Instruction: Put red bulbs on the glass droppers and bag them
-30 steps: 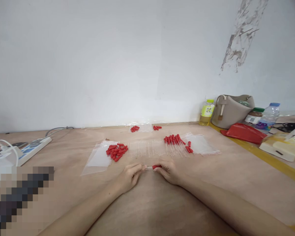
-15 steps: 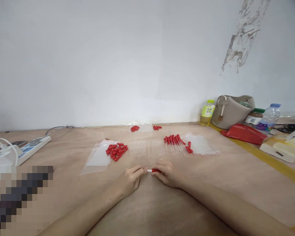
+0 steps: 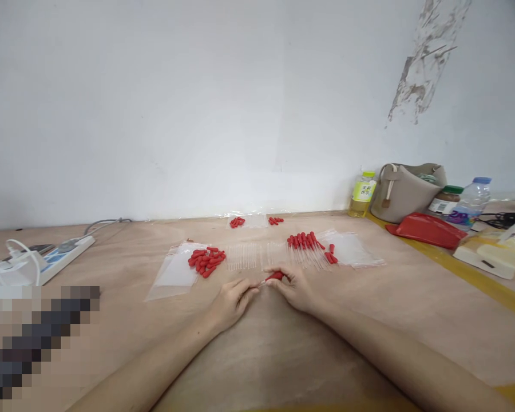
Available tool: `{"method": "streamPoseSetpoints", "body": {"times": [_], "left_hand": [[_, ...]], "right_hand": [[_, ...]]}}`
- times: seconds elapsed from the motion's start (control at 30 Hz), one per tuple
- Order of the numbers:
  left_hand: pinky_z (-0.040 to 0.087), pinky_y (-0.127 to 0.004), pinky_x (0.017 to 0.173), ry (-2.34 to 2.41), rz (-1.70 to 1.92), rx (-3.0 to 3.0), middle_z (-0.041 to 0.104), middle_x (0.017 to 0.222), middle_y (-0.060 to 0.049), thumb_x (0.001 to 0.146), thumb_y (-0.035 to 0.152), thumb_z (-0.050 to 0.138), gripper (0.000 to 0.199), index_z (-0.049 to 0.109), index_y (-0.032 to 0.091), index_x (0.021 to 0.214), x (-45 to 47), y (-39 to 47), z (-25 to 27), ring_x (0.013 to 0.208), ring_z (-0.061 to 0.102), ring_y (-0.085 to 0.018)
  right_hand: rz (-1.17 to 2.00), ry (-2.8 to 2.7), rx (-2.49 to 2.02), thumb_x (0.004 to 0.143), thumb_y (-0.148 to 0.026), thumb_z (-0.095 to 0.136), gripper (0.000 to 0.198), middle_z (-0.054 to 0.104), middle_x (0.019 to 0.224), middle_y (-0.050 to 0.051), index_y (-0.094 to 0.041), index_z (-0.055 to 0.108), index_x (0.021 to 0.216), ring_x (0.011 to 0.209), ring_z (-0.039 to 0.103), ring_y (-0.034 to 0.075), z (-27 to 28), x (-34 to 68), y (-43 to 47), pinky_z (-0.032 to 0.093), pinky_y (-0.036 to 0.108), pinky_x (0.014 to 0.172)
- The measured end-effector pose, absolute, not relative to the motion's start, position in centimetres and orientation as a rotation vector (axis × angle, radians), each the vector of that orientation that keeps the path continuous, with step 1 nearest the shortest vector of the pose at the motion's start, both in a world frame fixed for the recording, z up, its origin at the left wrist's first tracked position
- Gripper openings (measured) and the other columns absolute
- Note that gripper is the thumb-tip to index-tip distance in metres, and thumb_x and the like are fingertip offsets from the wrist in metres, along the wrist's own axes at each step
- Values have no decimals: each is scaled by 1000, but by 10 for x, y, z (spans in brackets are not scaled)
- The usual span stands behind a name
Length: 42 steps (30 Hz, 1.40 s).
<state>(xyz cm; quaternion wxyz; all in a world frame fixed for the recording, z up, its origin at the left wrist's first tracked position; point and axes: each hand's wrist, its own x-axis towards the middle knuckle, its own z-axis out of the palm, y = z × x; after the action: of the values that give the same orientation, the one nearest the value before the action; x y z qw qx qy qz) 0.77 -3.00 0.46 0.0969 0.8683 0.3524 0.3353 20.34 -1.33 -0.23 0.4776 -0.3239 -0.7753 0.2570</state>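
My left hand (image 3: 233, 301) is closed on a thin clear dropper tube (image 3: 262, 283), most of which its fingers hide. My right hand (image 3: 295, 288) pinches a red rubber dropper bulb (image 3: 275, 276) that sits at the tube's right end. Just beyond the hands lie rows of clear dropper tubes (image 3: 242, 256). A pile of loose red bulbs (image 3: 205, 262) is to their left. On the right, droppers with red bulbs fitted (image 3: 301, 240) lie side by side, and a few loose bulbs (image 3: 332, 257) rest next to them.
Clear plastic bags (image 3: 177, 269) lie at left and right. More red bulbs (image 3: 237, 222) sit by the wall. A power strip (image 3: 68, 254) is at left; a yellow-capped bottle (image 3: 362, 195), grey bag (image 3: 405, 194), red pouch (image 3: 427, 230) and tissue pack (image 3: 495, 252) are at right.
Both hands have moved slightly away from me, and the dropper between them now tilts up to the right. My right fingers have shifted, showing more of the red bulb.
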Motion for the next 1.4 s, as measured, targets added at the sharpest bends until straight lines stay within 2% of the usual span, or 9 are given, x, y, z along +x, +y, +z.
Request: {"method": "streamPoseSetpoints", "body": {"times": [0.1, 0.2, 0.33, 0.47, 0.6, 0.77, 0.93, 1.07, 1.4], "left_hand": [[43, -28, 80, 1090, 1062, 2462, 58, 104, -5, 86, 27, 43, 30, 44, 20, 115, 3, -29, 7, 90, 55, -15], [41, -30, 83, 1218, 1171, 2372, 56, 106, -5, 88, 27, 39, 28, 43, 19, 114, -5, -23, 7, 94, 52, -16], [43, -30, 77, 1317, 1194, 2336, 57, 99, -4, 88, 29, 38, 22, 51, 19, 103, -8, -18, 7, 88, 53, -17], [42, -30, 79, 1238, 1091, 2440, 56, 97, -4, 87, 29, 39, 20, 54, 20, 98, -5, -22, 10, 90, 52, -17], [42, -30, 77, 1145, 1008, 2504, 56, 91, -4, 88, 28, 36, 21, 56, 20, 93, -2, -26, 14, 85, 52, -17], [41, -29, 74, 1133, 960, 2515, 55, 88, -4, 89, 27, 33, 24, 56, 18, 86, -1, -27, 14, 81, 51, -15], [40, -31, 76, 1224, 1004, 2593, 55, 91, -5, 85, 26, 41, 17, 54, 19, 94, -1, -26, 10, 85, 49, -18], [36, -35, 77, 1542, 1001, 2671, 54, 88, -5, 78, 27, 50, 12, 56, 18, 85, 5, -15, 13, 87, 46, -22], [27, -40, 83, 2090, 663, 2527, 50, 97, -13, 74, 28, 47, 22, 61, 12, 76, 66, 53, 30, 99, 39, -29]], "right_hand": [[860, -1623, -816, 70, -35, 60, 27, 57, 70, -1, -19, 50, 90, 66, 55, 12, 8, 208, -7, 45, 25, 62], [872, -1513, -847, 71, -39, 56, 29, 57, 73, 0, -18, 52, 90, 67, 55, 12, 26, 230, 15, 43, 24, 62], [548, -1529, -1178, 76, -40, 46, 36, 54, 63, -2, -15, 54, 102, 57, 51, 10, 47, 279, 62, 39, 23, 57], [232, -1593, -1645, 73, -34, 51, 25, 59, 62, 0, -15, 57, 88, 57, 52, 11, 46, 308, 98, 36, 22, 56], [156, -1587, -1789, 69, -35, 54, 20, 62, 68, 3, -18, 59, 80, 64, 55, 16, 30, 306, 111, 35, 24, 56], [24, -1674, -1861, 71, -41, 51, 27, 63, 74, 2, -21, 60, 88, 73, 56, 17, 18, 299, 114, 36, 26, 63], [28, -1547, -1941, 76, -39, 44, 30, 63, 85, 4, -21, 58, 94, 81, 57, 16, 17, 324, 108, 39, 25, 66], [103, -1369, -2196, 70, -39, 49, 36, 61, 98, 11, -17, 58, 97, 92, 55, 23, 13, 354, 101, 41, 28, 68], [302, -1312, -2308, 56, -31, 61, 28, 64, 87, 14, -16, 63, 79, 85, 58, 30, 2, 352, 101, 43, 38, 66]]}}
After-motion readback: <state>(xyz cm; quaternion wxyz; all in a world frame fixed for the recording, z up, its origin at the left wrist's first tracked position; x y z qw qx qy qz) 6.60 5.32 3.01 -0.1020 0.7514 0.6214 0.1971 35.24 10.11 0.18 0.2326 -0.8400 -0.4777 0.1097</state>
